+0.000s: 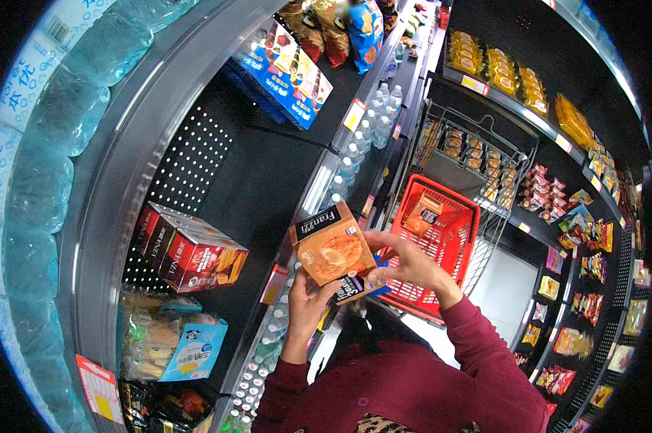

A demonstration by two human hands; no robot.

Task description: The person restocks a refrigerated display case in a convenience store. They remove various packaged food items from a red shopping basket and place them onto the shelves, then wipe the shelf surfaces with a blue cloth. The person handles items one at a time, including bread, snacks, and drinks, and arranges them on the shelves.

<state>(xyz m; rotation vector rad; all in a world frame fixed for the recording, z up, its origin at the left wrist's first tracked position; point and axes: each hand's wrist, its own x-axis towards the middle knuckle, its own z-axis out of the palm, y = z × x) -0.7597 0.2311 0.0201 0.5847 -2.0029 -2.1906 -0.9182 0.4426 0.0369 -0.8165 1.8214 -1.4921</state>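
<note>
A small orange Franzzi snack box point(334, 251) with a picture of filled biscuits is held tilted in front of my body. My left hand point(310, 295) grips its lower left corner, thumb on the printed side. On the right edge, my right hand point(407, 265) holds the box between fingers and thumb. Something blue point(381, 273) shows partly behind the box; what it is cannot be made out. Beyond my right hand sits a red plastic shopping basket point(473, 227), resting in a wire shopping cart point(475, 284). Inside the basket lies an orange package point(423, 214).
Left, a black shelf point(272, 178) carries red wafer boxes point(201, 254), a bagged snack point(158, 346) and a blue gift box point(288, 73). Water bottles point(358, 140) line a lower shelf. Packaged snacks point(542, 189) fill the racks across the aisle.
</note>
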